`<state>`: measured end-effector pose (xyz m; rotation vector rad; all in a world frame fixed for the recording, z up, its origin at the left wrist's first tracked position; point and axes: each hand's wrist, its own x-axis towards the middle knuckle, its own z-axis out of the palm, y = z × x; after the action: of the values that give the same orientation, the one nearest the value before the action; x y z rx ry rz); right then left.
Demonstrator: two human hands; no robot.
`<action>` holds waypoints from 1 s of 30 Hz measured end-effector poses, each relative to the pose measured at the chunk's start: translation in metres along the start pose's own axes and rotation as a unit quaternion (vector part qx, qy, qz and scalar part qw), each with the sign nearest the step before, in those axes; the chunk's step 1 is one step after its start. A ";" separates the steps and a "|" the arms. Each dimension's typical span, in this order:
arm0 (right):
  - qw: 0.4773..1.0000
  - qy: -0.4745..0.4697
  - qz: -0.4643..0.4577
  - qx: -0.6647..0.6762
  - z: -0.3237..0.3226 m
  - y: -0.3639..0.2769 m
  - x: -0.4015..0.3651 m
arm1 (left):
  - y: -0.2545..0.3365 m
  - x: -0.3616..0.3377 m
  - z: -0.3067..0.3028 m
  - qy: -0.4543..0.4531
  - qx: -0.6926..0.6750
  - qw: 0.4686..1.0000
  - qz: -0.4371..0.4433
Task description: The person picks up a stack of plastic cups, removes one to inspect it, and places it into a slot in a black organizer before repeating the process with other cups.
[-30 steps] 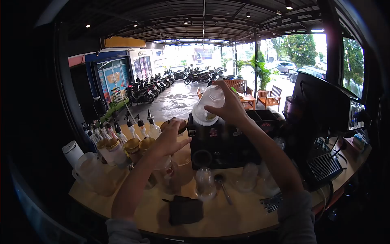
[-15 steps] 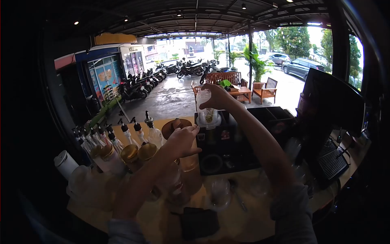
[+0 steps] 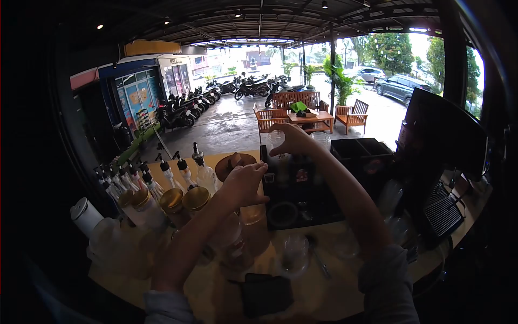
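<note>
My right hand (image 3: 295,141) is stretched forward over a black machine (image 3: 302,186) and grips a clear plastic cup (image 3: 276,141) set upside down on the machine's top. A second clear cup (image 3: 321,140) stands just to the right of it. My left hand (image 3: 244,183) rests on the top of a clear jar (image 3: 252,218) beside the machine, next to a brown round lid (image 3: 232,164).
Pump syrup bottles (image 3: 162,175) and gold-lidded jars (image 3: 186,202) line the counter's left. A dark cloth (image 3: 267,294), a spoon (image 3: 318,259) and clear cups (image 3: 295,252) lie near the front edge. An espresso machine (image 3: 442,162) stands on the right. Motorbikes and wooden benches are outside.
My right hand has lowered the clear cup from mid-air onto the top of the black machine. My left hand stayed on the jar. The view shifted slightly.
</note>
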<state>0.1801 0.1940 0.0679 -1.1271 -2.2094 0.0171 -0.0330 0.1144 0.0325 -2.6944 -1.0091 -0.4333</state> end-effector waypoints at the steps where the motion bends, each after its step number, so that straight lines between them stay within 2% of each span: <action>1: 1.000 -0.011 0.016 0.000 0.002 -0.001 -0.002 | 0.001 0.000 0.000 -0.001 -0.007 1.000 -0.004; 7: 0.999 0.028 -0.038 -0.020 0.016 0.005 -0.012 | 0.002 -0.001 0.000 0.008 0.001 1.000 -0.005; 11: 0.998 -0.027 -0.009 -0.064 0.012 -0.002 -0.014 | 0.003 -0.003 0.003 0.012 0.009 1.000 -0.008; 13: 0.989 -0.004 -0.032 -0.143 0.015 -0.006 -0.020 | 0.003 -0.002 0.002 0.005 0.010 1.000 -0.012; 17: 0.989 -0.007 -0.028 -0.148 0.018 -0.021 -0.036 | 0.007 -0.002 0.000 0.000 0.006 0.999 -0.031; 19: 0.984 0.068 -0.034 -0.164 0.028 -0.024 -0.047 | 0.009 -0.002 -0.001 0.001 0.000 0.999 -0.037; 30: 0.983 0.056 -0.003 -0.177 0.033 -0.032 -0.050 | 0.013 -0.003 0.006 0.024 0.004 0.999 -0.045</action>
<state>0.1597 0.1459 0.0247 -1.2740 -2.1667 -0.4471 -0.0251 0.1052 0.0245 -2.6252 -1.1188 -0.5079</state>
